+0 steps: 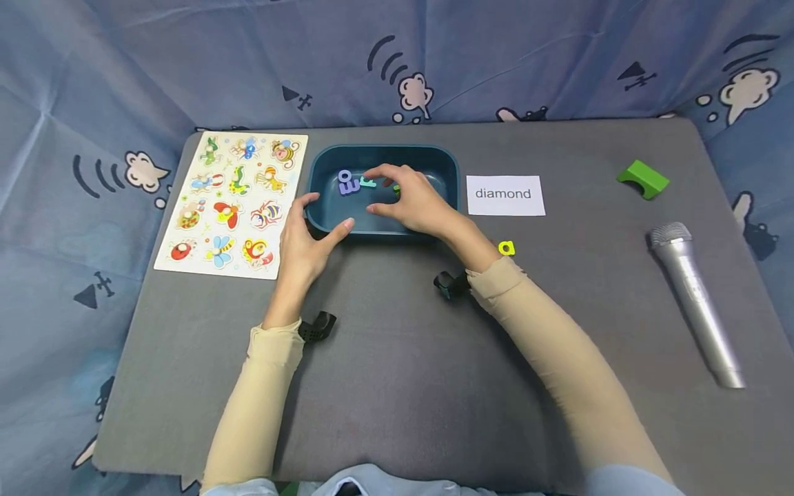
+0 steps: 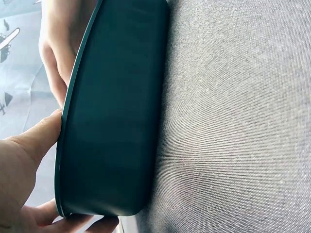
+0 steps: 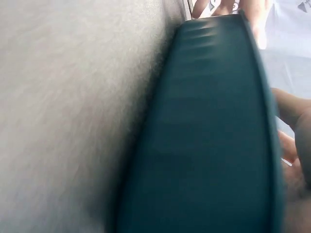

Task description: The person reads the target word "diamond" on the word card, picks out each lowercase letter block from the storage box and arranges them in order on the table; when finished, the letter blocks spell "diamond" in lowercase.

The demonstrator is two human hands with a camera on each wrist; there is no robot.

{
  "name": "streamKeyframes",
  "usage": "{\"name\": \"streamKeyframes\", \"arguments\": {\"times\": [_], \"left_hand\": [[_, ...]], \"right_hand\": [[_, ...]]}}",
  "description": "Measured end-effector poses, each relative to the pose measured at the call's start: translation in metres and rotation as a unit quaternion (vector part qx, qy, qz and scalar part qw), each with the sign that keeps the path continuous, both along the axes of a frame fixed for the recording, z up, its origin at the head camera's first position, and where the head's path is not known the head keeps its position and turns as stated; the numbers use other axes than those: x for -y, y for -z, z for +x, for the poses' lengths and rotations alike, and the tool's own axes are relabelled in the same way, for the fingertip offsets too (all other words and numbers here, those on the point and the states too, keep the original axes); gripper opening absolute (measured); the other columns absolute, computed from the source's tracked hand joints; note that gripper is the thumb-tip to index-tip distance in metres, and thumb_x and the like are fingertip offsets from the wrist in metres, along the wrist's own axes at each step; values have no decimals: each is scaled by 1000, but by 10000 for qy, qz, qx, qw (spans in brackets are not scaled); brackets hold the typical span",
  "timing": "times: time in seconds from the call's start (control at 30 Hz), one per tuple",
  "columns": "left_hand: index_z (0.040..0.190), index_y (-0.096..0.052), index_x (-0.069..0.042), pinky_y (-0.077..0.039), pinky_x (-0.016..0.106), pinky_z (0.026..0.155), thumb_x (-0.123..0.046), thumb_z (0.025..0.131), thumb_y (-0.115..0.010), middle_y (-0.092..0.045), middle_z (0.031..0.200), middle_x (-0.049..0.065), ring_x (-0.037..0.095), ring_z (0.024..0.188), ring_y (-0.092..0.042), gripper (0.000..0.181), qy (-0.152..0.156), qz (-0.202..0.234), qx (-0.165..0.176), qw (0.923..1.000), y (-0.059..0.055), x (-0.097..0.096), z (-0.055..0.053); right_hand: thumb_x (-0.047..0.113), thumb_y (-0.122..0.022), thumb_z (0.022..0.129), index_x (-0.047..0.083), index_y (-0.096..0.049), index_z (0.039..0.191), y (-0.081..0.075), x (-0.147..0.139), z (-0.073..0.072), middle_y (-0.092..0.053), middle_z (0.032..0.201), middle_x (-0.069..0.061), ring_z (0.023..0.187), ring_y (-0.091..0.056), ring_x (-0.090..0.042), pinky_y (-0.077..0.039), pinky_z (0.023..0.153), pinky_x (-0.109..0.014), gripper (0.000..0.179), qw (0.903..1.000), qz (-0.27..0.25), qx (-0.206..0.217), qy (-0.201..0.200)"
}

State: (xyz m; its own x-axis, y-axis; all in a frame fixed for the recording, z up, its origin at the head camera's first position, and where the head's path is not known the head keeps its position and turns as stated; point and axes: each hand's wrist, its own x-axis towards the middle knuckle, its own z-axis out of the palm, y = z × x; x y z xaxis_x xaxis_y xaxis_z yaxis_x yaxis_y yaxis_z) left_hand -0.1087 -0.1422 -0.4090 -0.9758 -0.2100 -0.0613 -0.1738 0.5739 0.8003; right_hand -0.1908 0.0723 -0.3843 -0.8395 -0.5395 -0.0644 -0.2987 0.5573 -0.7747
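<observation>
By the left hand [image 1: 302, 246], at centre left, a tray [image 1: 386, 228] is grasped at its left end. Its long axis is laid left-to-right, upper centre. Over it, the right hand [image 1: 414, 198] is held, fingers parted and free, near letters [image 1: 349, 187].

Head cam: high behind grip, facing forward-down, wide. Wrist cams: low behind left hand [image 1: 302, 249] and right hand [image 1: 414, 201], close, sharing tub [image 2: 107, 111] near side.

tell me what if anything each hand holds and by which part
The left hand grips the tray by its left end, thumb on the near rim. The right hand appears to hold nothing.
</observation>
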Motion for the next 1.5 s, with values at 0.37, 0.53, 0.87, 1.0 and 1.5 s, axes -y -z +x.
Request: {"name": "streamKeyframes", "arguments": {"times": [0.37,0.53,0.87,1.0,1.5], "left_hand": [[156,-45,-11,-37,54,121,-44,91,-83,-47,162,18,36,147,-47,83,34,-2,-15,10000,-1,-2,-1],[156,-45,-11,-39,54,119,-43,91,-83,-47,161,18,36,144,-48,83,45,20,-32,10000,-1,-2,-1],[156,-45,-13,-38,54,120,-46,90,-83,-47,162,18,36,147,-47,83,2,40,45,10000,-2,-1,0],[156,-45,-13,-40,55,117,-45,90,-83,-48,161,18,37,141,-50,83,3,53,55,10000,-1,-2,1],[155,-46,-13,-37,52,122,-45,89,-84,-48,161,17,34,147,-47,83,-83,51,53,9999,0,-1,1]], "right_hand": [[17,-70,104,14,-44,163,19,27,-21,-45,167,-9,155,-40,-29,-12,134,-46,65,9946,786,165,-662],[14,-69,104,11,-52,157,22,31,-22,-49,164,-11,154,-43,-27,-19,133,-45,56,9937,924,-21,-633],[-3,-68,99,0,-72,131,23,28,-20,-63,126,-14,114,-59,-26,-49,106,-42,33,9942,999,-247,-318],[4,-66,103,1,-69,135,23,26,-19,-62,123,-14,112,-59,-27,-49,104,-43,32,9945,970,-295,-273],[0,-65,102,1,-73,118,17,11,-20,-68,116,-16,94,-61,-27,-52,85,-38,18,9991,179,-319,200]]}}
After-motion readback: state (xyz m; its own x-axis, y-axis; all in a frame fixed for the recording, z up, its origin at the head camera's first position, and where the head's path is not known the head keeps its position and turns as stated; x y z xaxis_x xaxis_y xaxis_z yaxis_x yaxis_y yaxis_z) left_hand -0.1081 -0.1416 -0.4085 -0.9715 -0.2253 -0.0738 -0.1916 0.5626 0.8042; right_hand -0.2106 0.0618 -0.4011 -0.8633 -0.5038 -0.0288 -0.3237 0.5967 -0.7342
